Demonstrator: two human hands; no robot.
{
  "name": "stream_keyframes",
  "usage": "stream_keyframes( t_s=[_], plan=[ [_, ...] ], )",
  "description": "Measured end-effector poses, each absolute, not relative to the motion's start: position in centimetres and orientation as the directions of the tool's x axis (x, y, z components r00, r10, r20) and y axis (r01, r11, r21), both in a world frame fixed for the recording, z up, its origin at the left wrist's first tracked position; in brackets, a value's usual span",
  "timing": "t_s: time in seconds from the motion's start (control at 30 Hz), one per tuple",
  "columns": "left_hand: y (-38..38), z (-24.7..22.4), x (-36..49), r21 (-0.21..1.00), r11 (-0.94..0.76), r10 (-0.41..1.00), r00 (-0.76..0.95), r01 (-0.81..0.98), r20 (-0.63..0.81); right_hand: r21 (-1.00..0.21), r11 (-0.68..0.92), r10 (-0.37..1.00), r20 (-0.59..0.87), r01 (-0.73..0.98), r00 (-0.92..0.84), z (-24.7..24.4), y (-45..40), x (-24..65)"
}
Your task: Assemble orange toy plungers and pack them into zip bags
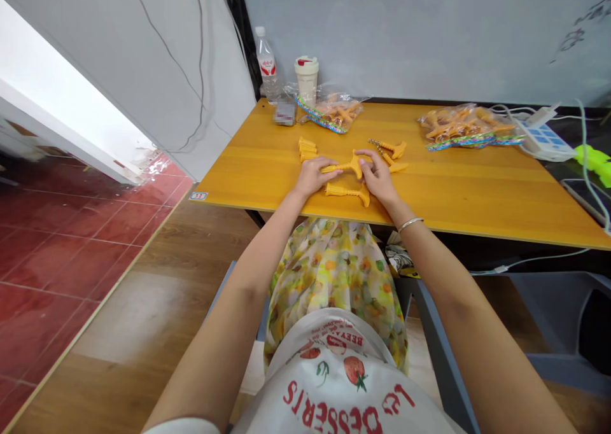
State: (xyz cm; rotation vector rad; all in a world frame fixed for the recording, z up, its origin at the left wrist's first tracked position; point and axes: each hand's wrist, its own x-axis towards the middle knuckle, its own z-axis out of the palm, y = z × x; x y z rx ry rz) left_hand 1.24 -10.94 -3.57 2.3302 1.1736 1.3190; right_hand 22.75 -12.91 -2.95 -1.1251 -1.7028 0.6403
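Just above the table's front part, both my hands are on one yellow plastic T-shaped toy piece (355, 165) with a thin shaft. My left hand (314, 175) pinches the shaft's left end, and my right hand (379, 178) grips the wider head on the right. Below them lies a similar yellow piece (347, 193) with a thick handle and a curved head. Several short yellow handles (307, 148) lie behind my left hand. Beyond my right hand are another yellow piece (395, 149) and a metal bead chain (377, 144). My fingers partly hide the held piece.
Plastic bags of orange pieces lie on the wooden table (248, 160), one bag (338, 111) at back centre, another bag (468, 126) at right. A water bottle (267, 68), a lidded cup (307, 81) and a power strip (547, 138) with cables stand along the back.
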Motion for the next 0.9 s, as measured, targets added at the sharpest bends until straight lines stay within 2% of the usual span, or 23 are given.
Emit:
stream_keyframes(
  t_s=[0.2, 0.5, 0.77, 0.9],
  plan=[
    [-10.9, -3.6, 1.2, 0.536, -0.653, 0.73, 0.259, 0.534, 0.632, -0.711, 0.545, 0.827, 0.544, 0.444, -0.143, -3.1, -12.6, 23.0],
    [-10.9, -3.7, 1.1, 0.538, -0.658, 0.723, 0.244, 0.526, 0.646, -0.734, 0.514, 0.853, 0.489, 0.444, -0.181, -3.6, -12.0, 23.0],
    [-10.9, -3.7, 1.2, 0.515, -0.676, 0.705, 0.259, 0.526, 0.66, -0.615, 0.549, 0.812, 0.552, 0.566, -0.188, -3.3, -11.9, 22.8],
    [-10.8, -3.8, 1.2, 0.516, -0.67, 0.712, 0.265, 0.533, 0.651, -0.606, 0.555, 0.809, 0.553, 0.569, -0.2, -3.3, -12.0, 22.7]
  ],
)
